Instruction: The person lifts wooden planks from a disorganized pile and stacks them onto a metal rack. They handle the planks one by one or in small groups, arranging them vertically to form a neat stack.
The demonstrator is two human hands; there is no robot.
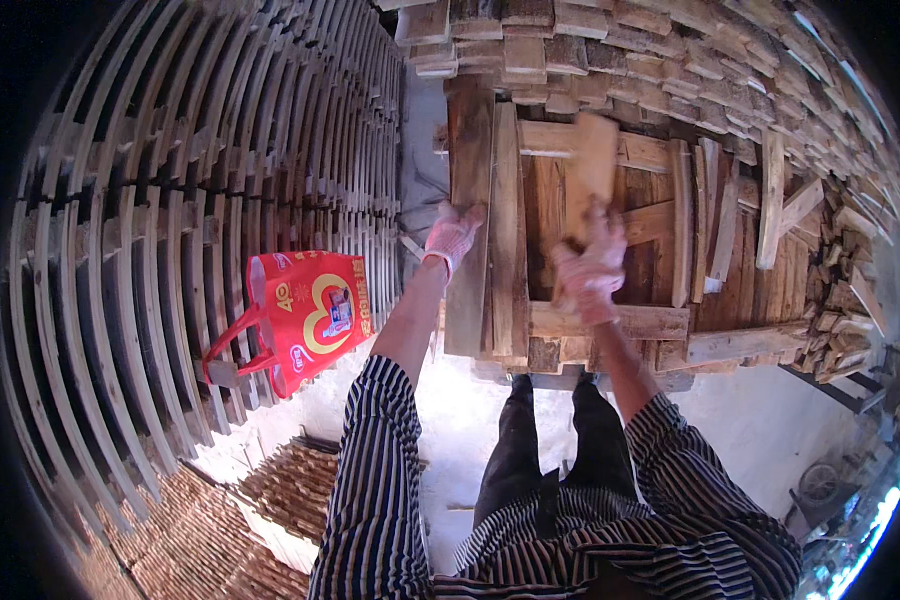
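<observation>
over the pallet [660,322] my right hand [592,268] grips a short board [592,170] by its lower end, lifted clear so it can swing. left hand [452,236] lies open on a plank [468,210], steadying it. red bag [305,315] hangs aside.

Gloved left hand [453,237] on long plank [468,215]; right hand [592,268] grips short board [590,170] (red bag [305,315] nearby).

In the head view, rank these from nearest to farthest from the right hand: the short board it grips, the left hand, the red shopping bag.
Measured from the right hand:
1. Short board: gripped in that hand, rising just above it.
2. Left hand: to its left, resting on a long plank of the pallet.
3. Red shopping bag: farthest, well to the left, hanging on the stacked slats.
</observation>
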